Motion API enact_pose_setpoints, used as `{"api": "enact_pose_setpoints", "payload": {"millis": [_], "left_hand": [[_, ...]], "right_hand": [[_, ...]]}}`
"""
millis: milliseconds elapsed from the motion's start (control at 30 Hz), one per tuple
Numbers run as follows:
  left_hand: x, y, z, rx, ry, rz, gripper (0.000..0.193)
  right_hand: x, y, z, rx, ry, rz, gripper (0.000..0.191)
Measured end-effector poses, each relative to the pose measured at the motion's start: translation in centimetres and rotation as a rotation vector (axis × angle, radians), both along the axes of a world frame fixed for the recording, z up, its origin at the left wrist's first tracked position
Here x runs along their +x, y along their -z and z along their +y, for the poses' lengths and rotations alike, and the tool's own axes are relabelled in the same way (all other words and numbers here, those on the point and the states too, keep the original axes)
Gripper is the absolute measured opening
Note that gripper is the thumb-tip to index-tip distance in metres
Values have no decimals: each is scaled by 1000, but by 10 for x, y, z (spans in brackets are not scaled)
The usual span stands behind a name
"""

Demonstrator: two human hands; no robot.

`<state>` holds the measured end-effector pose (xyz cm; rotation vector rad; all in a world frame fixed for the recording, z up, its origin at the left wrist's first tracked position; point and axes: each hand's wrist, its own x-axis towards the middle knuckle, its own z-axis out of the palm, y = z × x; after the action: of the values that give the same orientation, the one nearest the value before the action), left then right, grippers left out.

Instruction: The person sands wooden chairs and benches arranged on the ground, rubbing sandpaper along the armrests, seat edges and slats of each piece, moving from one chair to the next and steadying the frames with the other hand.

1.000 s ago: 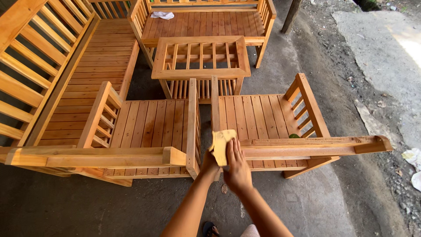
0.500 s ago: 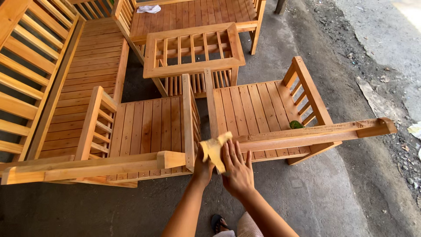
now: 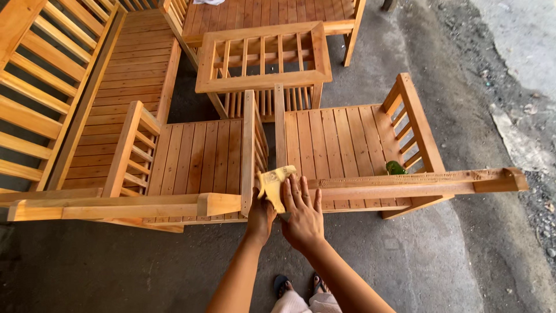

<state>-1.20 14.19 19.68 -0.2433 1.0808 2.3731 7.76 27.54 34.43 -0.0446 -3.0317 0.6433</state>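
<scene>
Two wooden slatted armchairs stand side by side below me, the left chair (image 3: 197,159) and the right chair (image 3: 347,145). My left hand (image 3: 260,215) grips a yellowish sheet of sandpaper (image 3: 274,184) at the near end of the right chair's top back rail (image 3: 405,182). My right hand (image 3: 302,211) lies flat with fingers spread, pressing on the sandpaper and the rail end. The left chair's back rail (image 3: 116,206) ends just left of my hands.
A small slatted wooden table (image 3: 263,55) stands beyond the chairs. A long wooden bench (image 3: 69,87) runs along the left, another bench (image 3: 272,11) at the top. A green object (image 3: 395,168) lies on the right chair's seat. Concrete floor (image 3: 440,255) surrounds; my feet (image 3: 301,287) show below.
The view has tilted down and shifted slightly. My hands stay on the sandpaper at the rail end, with the sheet sliding a little along the rail.
</scene>
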Motion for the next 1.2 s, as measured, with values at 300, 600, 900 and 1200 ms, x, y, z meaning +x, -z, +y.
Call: {"api": "enact_pose_setpoints", "payload": {"millis": [300,600,900,1200], "left_hand": [[17,-7,6,-45,-67,91,54],[8,-23,-5,-122,104,88,53],[4,-70,3,-436,258,128,45],[-13,-54,7,-294,246,254,27]], "right_hand": [[1,19,2,-19,-15,265,84],[6,13,-3,33,48,178,84],[3,7,-13,83,166,31,83],[20,17,-27,40,232,-45,83]]}}
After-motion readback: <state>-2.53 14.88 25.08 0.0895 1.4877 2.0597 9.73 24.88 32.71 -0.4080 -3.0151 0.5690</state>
